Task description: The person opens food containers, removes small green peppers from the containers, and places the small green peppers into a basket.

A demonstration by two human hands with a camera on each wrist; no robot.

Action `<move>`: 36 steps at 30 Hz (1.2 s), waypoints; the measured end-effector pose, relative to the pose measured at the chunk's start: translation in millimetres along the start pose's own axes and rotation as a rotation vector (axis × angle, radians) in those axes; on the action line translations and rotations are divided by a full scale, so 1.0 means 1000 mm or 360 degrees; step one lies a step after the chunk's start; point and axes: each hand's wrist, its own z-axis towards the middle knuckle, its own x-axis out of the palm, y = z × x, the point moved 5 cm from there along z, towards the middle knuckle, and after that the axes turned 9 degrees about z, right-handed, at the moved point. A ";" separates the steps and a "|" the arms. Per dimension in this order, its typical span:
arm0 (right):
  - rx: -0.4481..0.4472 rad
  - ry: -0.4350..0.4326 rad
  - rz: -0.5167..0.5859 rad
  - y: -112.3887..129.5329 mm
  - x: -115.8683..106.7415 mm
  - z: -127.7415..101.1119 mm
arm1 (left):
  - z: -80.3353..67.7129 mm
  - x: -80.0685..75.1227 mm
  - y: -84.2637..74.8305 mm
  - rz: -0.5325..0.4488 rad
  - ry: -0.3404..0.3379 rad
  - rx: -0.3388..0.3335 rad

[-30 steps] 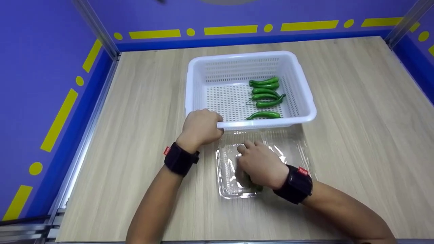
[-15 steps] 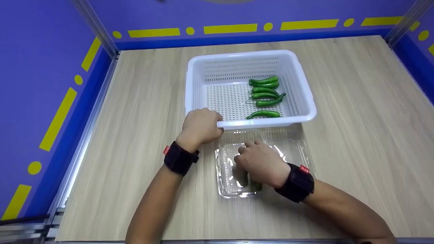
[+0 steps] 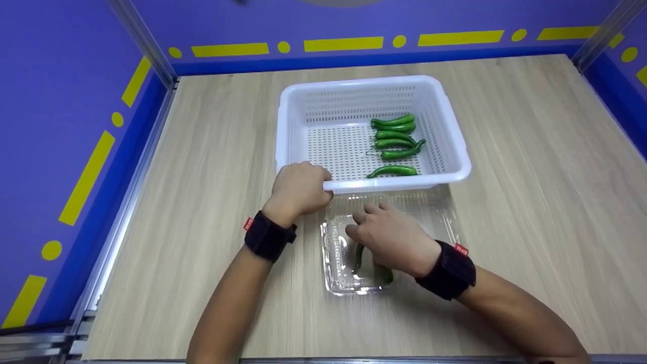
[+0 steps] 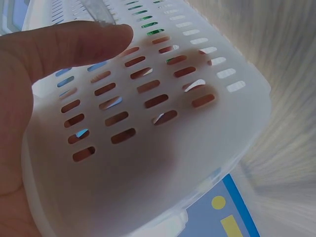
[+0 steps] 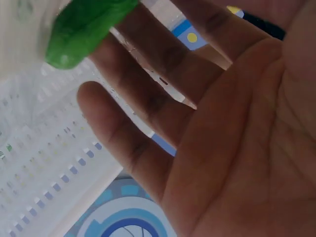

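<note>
My left hand (image 3: 301, 189) grips the near-left rim of a white slotted plastic basket (image 3: 399, 181), its thumb lying along the outer wall in the left wrist view. Several green chili peppers (image 3: 395, 143) lie at the right side inside. Over a clear plastic clamshell box (image 3: 331, 263) just in front of the basket, my right hand (image 3: 391, 237) reaches palm down. Beneath it show a curved green chili pepper (image 3: 358, 257) and a second, darker pepper (image 3: 385, 274). In the right wrist view the fingers are loosely extended, and a green pepper (image 5: 89, 29) overlaps the fingertips.
The wooden tabletop (image 3: 212, 202) spreads around the basket and box. Blue panels (image 3: 242, 35) with yellow markings stand along the back and sides, joined by metal posts. The basket's front edge overhangs the far end of the clear box.
My right hand has shifted slightly right and away, uncovering more of the curved chili pepper in the box. My left hand has stayed on the basket rim.
</note>
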 end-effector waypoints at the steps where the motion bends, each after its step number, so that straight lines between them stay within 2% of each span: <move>1: -0.0007 -0.0006 0.0007 0.000 -0.001 0.000 | 0.000 0.000 0.000 -0.0001 0.0000 -0.0002; 11: -0.0005 -0.0157 0.0077 -0.004 -0.016 -0.004 | -0.001 -0.001 0.000 -0.0013 -0.0004 -0.0004; 16: 0.0011 -0.0182 0.0092 -0.007 -0.022 -0.005 | 0.000 -0.001 0.000 -0.0023 0.0003 -0.0006; 25: -0.0034 -0.0293 0.0121 -0.010 -0.039 -0.009 | 0.000 -0.001 0.000 -0.0017 -0.0003 0.0004; 36: 0.0018 -0.0451 0.0116 -0.025 -0.057 -0.016 | 0.000 0.000 0.000 -0.0014 -0.0012 0.0006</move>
